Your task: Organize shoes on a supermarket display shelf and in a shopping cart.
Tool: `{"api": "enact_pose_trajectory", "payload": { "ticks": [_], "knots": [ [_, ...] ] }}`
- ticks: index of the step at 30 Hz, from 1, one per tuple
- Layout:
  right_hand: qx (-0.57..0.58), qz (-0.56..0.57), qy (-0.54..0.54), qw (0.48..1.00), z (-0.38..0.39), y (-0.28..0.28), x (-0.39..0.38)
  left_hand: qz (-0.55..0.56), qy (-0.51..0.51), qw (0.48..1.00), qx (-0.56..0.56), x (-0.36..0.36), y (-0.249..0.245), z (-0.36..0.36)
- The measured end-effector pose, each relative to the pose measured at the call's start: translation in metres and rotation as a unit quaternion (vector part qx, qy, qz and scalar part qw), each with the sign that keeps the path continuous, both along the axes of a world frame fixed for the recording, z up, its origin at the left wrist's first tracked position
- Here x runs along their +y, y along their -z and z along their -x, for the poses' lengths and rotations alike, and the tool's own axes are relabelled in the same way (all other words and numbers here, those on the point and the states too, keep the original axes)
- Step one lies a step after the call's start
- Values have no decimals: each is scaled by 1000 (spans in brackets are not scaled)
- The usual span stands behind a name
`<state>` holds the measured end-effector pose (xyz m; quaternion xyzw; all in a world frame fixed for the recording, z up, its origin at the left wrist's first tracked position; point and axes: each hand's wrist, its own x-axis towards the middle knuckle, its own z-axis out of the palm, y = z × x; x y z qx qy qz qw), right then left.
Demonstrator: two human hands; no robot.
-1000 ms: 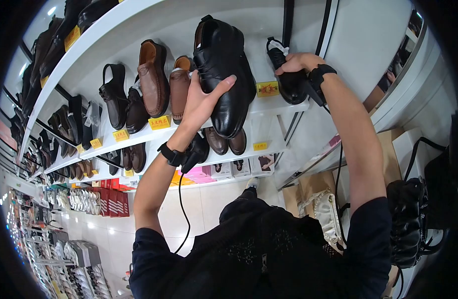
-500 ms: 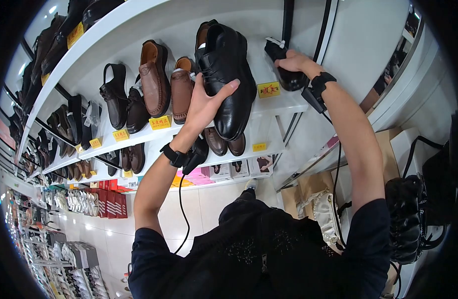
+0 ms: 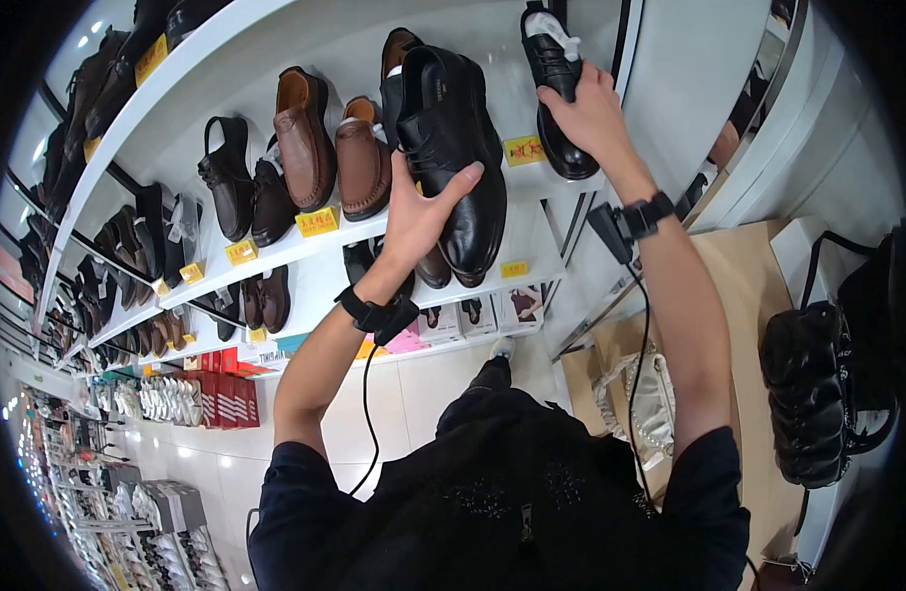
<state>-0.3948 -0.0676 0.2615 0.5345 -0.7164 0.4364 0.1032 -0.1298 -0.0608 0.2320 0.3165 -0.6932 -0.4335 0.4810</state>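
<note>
My left hand [image 3: 418,219] is closed around a large black leather lace-up shoe [image 3: 460,231], thumb across its front and fingers behind its side. That shoe tilts toe down in front of the upper shelf's edge, its opening facing up. My right hand [image 3: 593,116] grips another black lace-up shoe [image 3: 551,67] from its right side, at the laces. White stuffing [image 3: 553,32] shows in its opening, and its toe points down to the shelf beside a yellow label [image 3: 524,151]. Brown loafers [image 3: 362,165] stand just left of my left hand.
The curved white shelf [image 3: 275,229] carries several dark and brown shoes, with a lower shelf [image 3: 325,295] of shoes beneath. Shoe boxes [image 3: 216,394] stand near the floor. To the right, a black handbag [image 3: 815,394] and a pale bag [image 3: 635,406] lie by a wooden surface [image 3: 748,295].
The shoe in my right hand has swung up and turned, so its laces and white stuffing now show. My left hand and its shoe stay nearly in place; the view has shifted slightly.
</note>
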Motion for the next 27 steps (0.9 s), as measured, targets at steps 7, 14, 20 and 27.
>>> {"api": "enact_pose_trajectory", "payload": {
  "ticks": [7, 14, 20, 27],
  "knots": [
    [-166, 76, -192, 964, -34, 45, 96, -5, 21, 1000, 20, 39, 48, -9],
    [-161, 32, -201, 966, -64, 151, 198, -51, 39, 998, 18, 91, 151, -50],
    [-159, -40, -189, 968, -86, 233, 239, -130, 54, 988, -68, 118, 210, -84],
    [-187, -117, -112, 969, -106, 311, 232, -158, 34, 984, -76, 98, 254, -66]
  ]
}}
